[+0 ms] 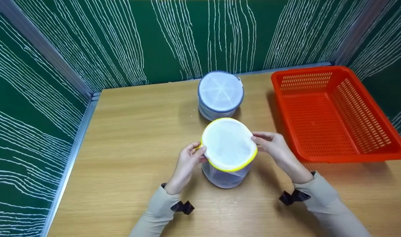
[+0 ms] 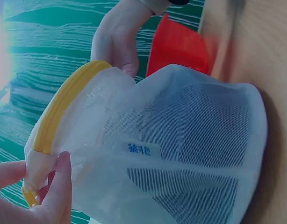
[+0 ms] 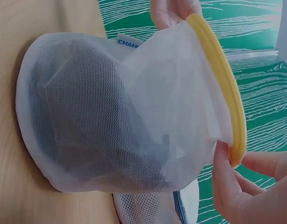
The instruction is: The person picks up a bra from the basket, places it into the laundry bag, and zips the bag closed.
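A white mesh laundry bag [image 1: 230, 144] with a yellow zipper round its top stands upright on the table. Dark cloth-like contents [image 3: 87, 88] show through its mesh in the wrist views. At the left rim, by the zipper's end, my left hand [image 1: 188, 159] pinches the bag's fabric between thumb and fingers. Opposite it, my right hand [image 1: 274, 148] pinches the rim on the right side. The yellow zipper [image 2: 68, 100] runs along the top edge, and the lid lies over the opening. A small printed label [image 2: 142, 150] is on the bag's side.
Just behind stands a second round mesh bag [image 1: 221, 92] with a blue rim, its top covered. To the right sits a red plastic basket [image 1: 322, 158] with slotted walls. Green panels [image 1: 167, 39] with white streaks border the wooden table [image 1: 137, 131] at the back and sides.
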Demonstrator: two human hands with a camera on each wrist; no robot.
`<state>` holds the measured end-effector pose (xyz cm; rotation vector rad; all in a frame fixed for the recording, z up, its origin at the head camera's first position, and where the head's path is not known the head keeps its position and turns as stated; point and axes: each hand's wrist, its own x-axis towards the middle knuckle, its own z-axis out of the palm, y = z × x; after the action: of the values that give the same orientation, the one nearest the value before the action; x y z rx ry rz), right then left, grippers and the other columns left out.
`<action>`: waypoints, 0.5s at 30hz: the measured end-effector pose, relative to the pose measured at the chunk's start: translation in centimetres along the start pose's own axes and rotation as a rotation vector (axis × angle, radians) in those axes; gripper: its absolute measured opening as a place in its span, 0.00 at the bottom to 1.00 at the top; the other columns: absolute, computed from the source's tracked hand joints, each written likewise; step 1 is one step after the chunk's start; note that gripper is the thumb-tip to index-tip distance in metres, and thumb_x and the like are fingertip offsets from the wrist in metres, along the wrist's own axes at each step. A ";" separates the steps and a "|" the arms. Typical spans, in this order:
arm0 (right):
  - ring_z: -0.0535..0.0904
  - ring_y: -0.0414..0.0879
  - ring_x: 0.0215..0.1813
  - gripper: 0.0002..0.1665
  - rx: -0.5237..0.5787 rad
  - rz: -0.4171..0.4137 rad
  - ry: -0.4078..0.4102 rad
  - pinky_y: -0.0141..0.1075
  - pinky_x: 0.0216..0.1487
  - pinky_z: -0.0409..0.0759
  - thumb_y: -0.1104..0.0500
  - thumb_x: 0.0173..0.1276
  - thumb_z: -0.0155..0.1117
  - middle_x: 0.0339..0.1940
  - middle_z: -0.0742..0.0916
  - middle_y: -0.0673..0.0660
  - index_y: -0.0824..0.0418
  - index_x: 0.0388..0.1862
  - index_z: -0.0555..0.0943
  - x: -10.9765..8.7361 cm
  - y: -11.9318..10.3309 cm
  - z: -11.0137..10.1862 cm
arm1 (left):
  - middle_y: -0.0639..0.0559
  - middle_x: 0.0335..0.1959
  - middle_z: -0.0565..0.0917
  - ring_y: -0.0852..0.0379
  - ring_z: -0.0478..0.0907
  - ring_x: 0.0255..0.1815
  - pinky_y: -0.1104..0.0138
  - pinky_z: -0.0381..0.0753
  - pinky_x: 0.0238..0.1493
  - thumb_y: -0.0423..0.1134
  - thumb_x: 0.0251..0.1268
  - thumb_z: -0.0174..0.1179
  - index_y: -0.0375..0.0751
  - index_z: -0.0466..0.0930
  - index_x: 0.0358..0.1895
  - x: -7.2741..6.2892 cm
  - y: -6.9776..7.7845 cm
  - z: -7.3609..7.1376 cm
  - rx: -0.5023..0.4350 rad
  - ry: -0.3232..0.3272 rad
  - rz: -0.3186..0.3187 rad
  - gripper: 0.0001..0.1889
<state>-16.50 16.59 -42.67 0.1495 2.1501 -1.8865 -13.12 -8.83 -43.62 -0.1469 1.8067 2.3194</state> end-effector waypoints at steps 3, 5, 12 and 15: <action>0.79 0.39 0.38 0.31 0.063 0.004 0.002 0.32 0.41 0.78 0.54 0.60 0.60 0.42 0.81 0.55 0.74 0.55 0.69 0.5 -0.2 0.2 | 0.51 0.29 0.76 0.62 0.75 0.28 0.71 0.77 0.31 0.31 0.60 0.52 0.24 0.66 0.46 0.8 0.5 0.1 -0.028 0.037 0.001 0.15; 0.79 0.39 0.37 0.31 0.129 0.004 0.004 0.32 0.40 0.78 0.55 0.59 0.61 0.38 0.82 0.51 0.75 0.55 0.68 0.8 -0.3 0.3 | 0.52 0.27 0.76 0.62 0.75 0.27 0.72 0.76 0.30 0.31 0.60 0.52 0.25 0.68 0.44 1.4 0.7 0.2 -0.065 0.050 0.012 0.12; 0.79 0.40 0.36 0.21 0.349 0.051 0.000 0.32 0.41 0.78 0.59 0.57 0.63 0.33 0.83 0.49 0.67 0.49 0.74 1.8 -0.6 0.5 | 0.51 0.25 0.76 0.61 0.74 0.27 0.71 0.75 0.30 0.30 0.61 0.51 0.29 0.70 0.39 3.3 1.5 0.4 -0.175 0.091 0.045 0.06; 0.80 0.41 0.35 0.09 0.451 0.072 -0.001 0.33 0.40 0.78 0.60 0.57 0.63 0.32 0.84 0.50 0.59 0.38 0.80 2.2 -0.8 0.6 | 0.52 0.25 0.76 0.61 0.74 0.27 0.71 0.75 0.29 0.33 0.60 0.54 0.30 0.72 0.38 5.0 0.4 -0.3 -0.188 0.084 0.080 0.08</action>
<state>-18.75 15.67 -42.60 0.3088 1.6593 -2.2926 -18.04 -8.72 -44.34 -0.2055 1.6566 2.5746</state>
